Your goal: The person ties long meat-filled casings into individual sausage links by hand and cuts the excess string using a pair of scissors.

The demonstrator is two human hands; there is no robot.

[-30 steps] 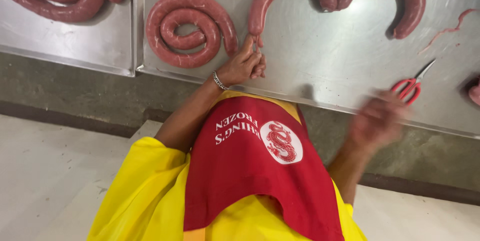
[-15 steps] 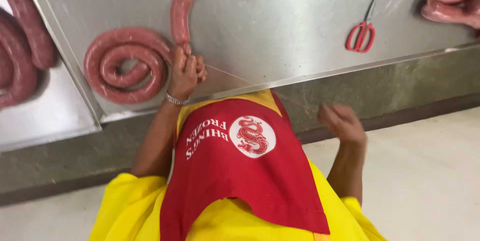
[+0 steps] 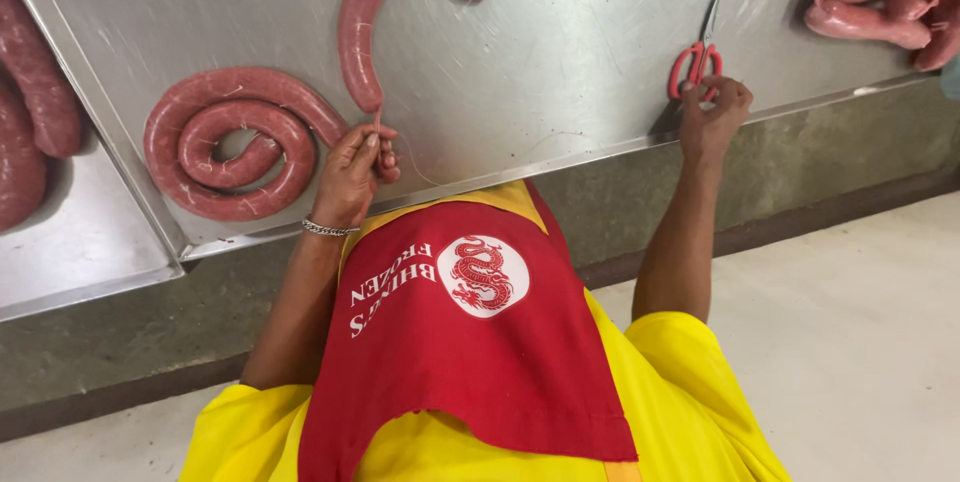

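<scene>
Bright, even light; soft glare on the steel table [image 3: 560,72]; sharp focus.

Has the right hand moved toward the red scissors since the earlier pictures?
Yes. The right hand went from below the steel table's edge up to the red scissors, touching the handles.

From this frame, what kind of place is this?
Probably a meat-processing or butcher's workroom: long raw sausages lie on a steel table, red scissors are at hand, and the person wears an apron.

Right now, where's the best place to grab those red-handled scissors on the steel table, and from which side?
Grip the scissors by their red handle loops: they lie toward the table's near edge, blades pointing away. Come from the near edge, where the right hand touches them. The left hand pinches the sausage's tip.
</scene>
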